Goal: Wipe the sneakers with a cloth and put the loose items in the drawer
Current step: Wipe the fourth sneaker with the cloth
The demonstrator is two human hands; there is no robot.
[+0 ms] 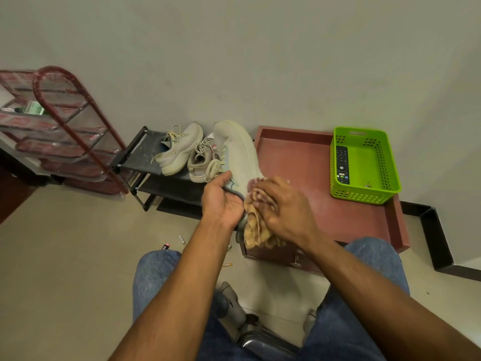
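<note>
My left hand [221, 201] grips the heel end of a pale sneaker [238, 149], held up with its toe pointing away from me. My right hand [282, 207] holds a checked yellow-and-pink cloth [257, 227] bunched against the sneaker's side. Two more sneakers stand on a low black shoe rack [141, 155]: a beige one [179, 149] and a smaller one with pink trim [200, 162]. A maroon drawer unit [312, 165] sits to the right, its drawer front and knob [296, 261] below my right wrist. Small loose items lie on the floor: a white tube [181, 239], a pink-tipped item [165, 246], a yellow item [227, 264].
A green perforated basket [385, 162] on the drawer unit holds a black remote [341, 164] and a small metal item. A red wire rack [59, 126] stands at the left against the wall. My knees in jeans and a metal stool are at the bottom.
</note>
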